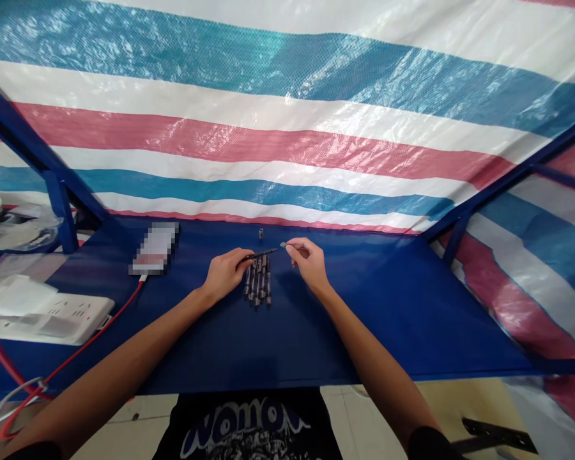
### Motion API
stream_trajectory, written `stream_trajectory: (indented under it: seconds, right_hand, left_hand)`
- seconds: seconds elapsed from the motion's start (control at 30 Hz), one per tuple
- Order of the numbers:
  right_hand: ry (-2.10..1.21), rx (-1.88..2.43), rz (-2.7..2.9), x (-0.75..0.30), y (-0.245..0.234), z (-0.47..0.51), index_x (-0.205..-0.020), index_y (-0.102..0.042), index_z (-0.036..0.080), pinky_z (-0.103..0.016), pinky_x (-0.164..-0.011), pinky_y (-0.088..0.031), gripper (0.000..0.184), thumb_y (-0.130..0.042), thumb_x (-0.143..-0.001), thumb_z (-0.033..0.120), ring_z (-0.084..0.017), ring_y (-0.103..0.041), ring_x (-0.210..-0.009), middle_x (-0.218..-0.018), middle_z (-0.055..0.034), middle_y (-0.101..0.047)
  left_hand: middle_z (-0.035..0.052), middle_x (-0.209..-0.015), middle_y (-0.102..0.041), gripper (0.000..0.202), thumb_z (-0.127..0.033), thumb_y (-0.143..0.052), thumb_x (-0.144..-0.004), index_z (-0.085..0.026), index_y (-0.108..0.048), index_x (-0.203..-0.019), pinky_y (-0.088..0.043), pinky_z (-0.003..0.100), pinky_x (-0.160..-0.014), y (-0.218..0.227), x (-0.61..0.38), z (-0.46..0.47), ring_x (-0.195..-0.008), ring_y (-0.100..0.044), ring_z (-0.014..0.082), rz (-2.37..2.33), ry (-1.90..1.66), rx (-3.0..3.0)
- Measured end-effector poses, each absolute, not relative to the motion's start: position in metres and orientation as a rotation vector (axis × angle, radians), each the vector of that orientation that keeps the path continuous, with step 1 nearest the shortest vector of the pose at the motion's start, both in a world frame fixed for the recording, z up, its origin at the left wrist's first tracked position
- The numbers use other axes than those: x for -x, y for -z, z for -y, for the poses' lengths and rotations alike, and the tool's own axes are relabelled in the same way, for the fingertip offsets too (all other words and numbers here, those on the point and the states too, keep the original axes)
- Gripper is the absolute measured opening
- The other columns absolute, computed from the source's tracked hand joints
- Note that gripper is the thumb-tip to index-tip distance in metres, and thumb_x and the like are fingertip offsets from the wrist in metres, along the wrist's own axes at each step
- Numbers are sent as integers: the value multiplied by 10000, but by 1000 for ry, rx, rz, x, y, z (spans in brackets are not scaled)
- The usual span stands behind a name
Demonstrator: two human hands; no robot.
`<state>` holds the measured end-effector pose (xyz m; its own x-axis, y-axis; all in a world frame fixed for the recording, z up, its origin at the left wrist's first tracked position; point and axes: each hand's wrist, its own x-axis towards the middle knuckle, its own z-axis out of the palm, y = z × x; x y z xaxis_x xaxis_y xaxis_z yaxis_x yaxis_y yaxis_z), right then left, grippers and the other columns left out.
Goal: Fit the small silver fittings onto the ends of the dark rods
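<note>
My left hand [223, 275] is closed on a dark pen [265, 253], whose pointed tip faces right. Across from that tip, my right hand [310, 260] pinches a small grey piece [283, 245], too small to tell its kind. A narrow gap separates the tip from the piece. Below my left hand, several dark pens [257, 284] lie side by side on the blue table [306, 345]; the held pen crosses above their upper ends. Behind them a small metallic cylinder [261, 234] stands on the table.
A phone [154, 248] on a red charging cable [119, 311] lies to the left. Nearer on that side is a white power strip [71, 316] with plastic wrapping about it. Blue frame bars [460, 233] and striped sheeting [278, 147] close off the back and sides.
</note>
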<state>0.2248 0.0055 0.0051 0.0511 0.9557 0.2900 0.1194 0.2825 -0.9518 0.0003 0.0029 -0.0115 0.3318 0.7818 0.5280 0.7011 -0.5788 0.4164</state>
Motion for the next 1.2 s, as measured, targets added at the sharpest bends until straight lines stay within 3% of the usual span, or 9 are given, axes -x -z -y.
stream_trajectory:
  seconds: [0.43,0.77,0.97,1.2]
  right_hand:
    - [-908,1017,1441,-227,-8,0,-900,-664,191,-260,-524,-475,186,-638,-777,327,-116,-535,-540,-617,19,-559]
    - [-988,916,1531,-223,-10,3,-901,-699,201,-257,-541,-502,206,-661,-770,355,-114,-586,-626,-859,-34,-600]
    - [-1237,872,1441,-224,-11,3,-962,-714,182,-283,-564,-523,336,-577,-843,465,-147,-611,-656,-748,-41,-621]
    - [-1442,806,1418,-229,-12,1,-964,-728,163,-294,-594,-531,338,-648,-805,451,-147,-612,-682,-779,-51,-646]
  left_hand:
    - [35,-914,-698,278,-316,-423,-953,-197,-659,-1041,-479,249,-697,16,0,-3,-816,-651,164,-1327,-1090,-2512]
    - [38,-868,-693,305,-320,-402,-958,-193,-670,-1030,-476,238,-673,15,-1,0,-770,-645,150,-1277,-1068,-2551]
    - [43,-872,-690,318,-330,-393,-959,-190,-667,-1039,-479,240,-681,14,-1,1,-782,-643,152,-1265,-1094,-2535]
    - [42,-815,-671,299,-283,-407,-950,-167,-673,-1019,-464,227,-648,12,0,2,-717,-620,136,-1188,-1155,-2521]
